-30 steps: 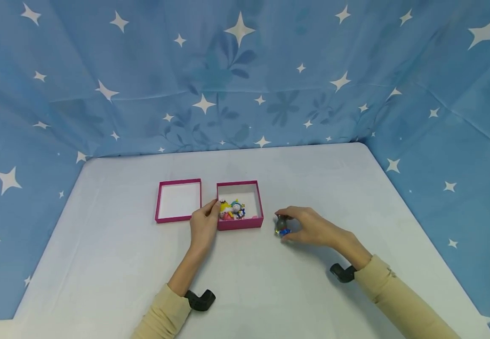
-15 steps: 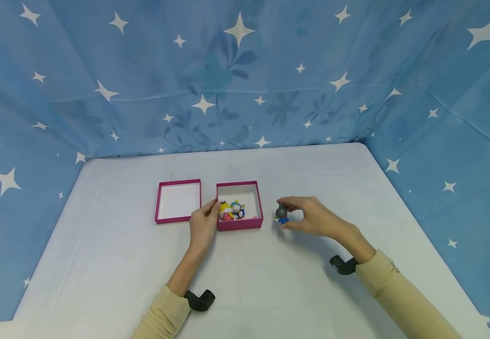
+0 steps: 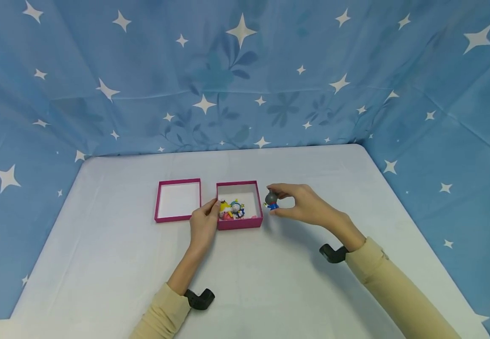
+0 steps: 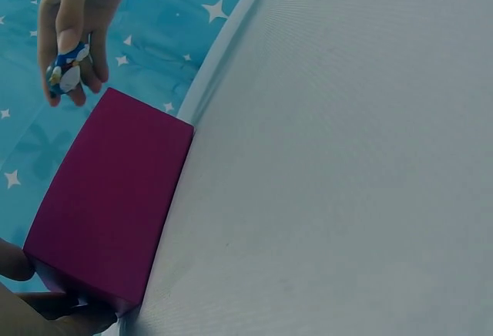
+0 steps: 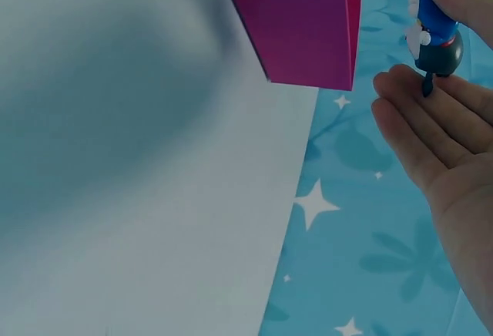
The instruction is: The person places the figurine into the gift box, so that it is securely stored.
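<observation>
A pink box [image 3: 239, 225] with a white inside stands uncovered on the table. Several small toy figurines [image 3: 232, 209], yellow, pink and blue, lie in its left part. My left hand [image 3: 204, 227] holds the box at its left side; in the left wrist view its fingers [image 4: 85, 319] reach the box's end. Just right of the box, above the table, my right hand [image 3: 306, 205] pinches a toy figurine [image 3: 271, 200] with a dark grey round part and a blue part. The right wrist view shows that figurine [image 5: 437, 37] between thumb and fingertips.
A pink-edged box lid [image 3: 180, 201] lies with its white inside up, left of the box and close to my left hand. The white table [image 3: 245, 278] reaches back to a blue star-patterned curtain [image 3: 245, 84].
My right hand has lifted the figurine off the table and carried it up and left toward the box. My left hand, the box and the lid have stayed in place.
</observation>
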A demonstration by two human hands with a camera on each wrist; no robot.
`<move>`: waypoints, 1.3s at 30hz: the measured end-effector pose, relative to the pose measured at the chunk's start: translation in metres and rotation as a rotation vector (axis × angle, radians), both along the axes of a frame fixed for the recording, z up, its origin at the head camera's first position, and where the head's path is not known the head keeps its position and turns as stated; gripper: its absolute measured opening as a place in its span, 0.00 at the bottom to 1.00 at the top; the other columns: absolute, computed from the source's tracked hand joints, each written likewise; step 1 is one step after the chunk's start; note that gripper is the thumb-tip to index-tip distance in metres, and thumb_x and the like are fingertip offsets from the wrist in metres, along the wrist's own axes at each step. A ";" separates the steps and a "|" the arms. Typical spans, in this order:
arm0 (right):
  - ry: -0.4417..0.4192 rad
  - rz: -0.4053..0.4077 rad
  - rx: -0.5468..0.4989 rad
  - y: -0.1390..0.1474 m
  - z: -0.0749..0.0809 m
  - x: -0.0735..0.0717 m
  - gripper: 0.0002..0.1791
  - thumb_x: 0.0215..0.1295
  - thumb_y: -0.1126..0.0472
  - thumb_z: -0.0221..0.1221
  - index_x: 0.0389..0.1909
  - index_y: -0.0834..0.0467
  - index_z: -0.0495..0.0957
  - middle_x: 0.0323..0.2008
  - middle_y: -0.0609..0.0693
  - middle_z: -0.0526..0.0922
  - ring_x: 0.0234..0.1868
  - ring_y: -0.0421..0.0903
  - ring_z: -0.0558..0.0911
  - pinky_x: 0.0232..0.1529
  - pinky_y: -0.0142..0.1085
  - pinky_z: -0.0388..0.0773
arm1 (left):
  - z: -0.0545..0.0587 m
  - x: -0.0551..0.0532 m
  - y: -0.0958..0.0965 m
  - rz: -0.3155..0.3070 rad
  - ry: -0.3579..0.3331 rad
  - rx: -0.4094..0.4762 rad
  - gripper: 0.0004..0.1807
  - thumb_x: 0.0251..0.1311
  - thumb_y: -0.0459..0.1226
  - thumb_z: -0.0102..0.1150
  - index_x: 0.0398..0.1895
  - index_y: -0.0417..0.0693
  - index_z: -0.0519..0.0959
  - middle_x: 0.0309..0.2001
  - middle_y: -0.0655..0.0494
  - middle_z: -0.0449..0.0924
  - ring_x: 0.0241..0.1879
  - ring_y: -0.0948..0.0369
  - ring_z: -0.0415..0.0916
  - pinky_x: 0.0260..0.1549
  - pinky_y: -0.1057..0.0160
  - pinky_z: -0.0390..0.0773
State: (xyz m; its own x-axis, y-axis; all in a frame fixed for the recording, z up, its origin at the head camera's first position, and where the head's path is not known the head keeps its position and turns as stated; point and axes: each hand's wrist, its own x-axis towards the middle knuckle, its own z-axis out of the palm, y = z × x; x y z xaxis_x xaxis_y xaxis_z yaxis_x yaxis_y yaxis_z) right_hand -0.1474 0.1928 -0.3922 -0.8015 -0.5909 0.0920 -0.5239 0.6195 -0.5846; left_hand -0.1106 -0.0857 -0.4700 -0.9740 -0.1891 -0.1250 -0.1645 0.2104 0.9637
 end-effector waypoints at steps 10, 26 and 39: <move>-0.010 0.020 -0.013 -0.020 0.003 -0.012 0.36 0.59 0.57 0.74 0.68 0.62 0.75 0.55 0.52 0.86 0.55 0.53 0.86 0.60 0.51 0.82 | 0.000 -0.001 0.000 0.001 -0.005 0.005 0.24 0.77 0.45 0.52 0.68 0.40 0.76 0.68 0.45 0.77 0.72 0.49 0.70 0.71 0.48 0.69; -0.047 0.108 0.110 -0.053 -0.007 -0.030 0.36 0.63 0.57 0.71 0.69 0.65 0.69 0.57 0.56 0.84 0.58 0.52 0.84 0.61 0.50 0.82 | 0.000 0.000 -0.001 0.004 0.019 0.005 0.24 0.76 0.43 0.54 0.66 0.38 0.78 0.66 0.43 0.78 0.71 0.48 0.71 0.70 0.48 0.71; 0.061 0.147 0.386 -0.072 -0.016 -0.036 0.37 0.62 0.55 0.73 0.69 0.63 0.73 0.59 0.57 0.83 0.57 0.51 0.83 0.61 0.46 0.82 | -0.001 0.000 -0.001 0.020 0.033 0.011 0.24 0.75 0.44 0.55 0.66 0.38 0.78 0.66 0.43 0.78 0.71 0.50 0.71 0.70 0.49 0.71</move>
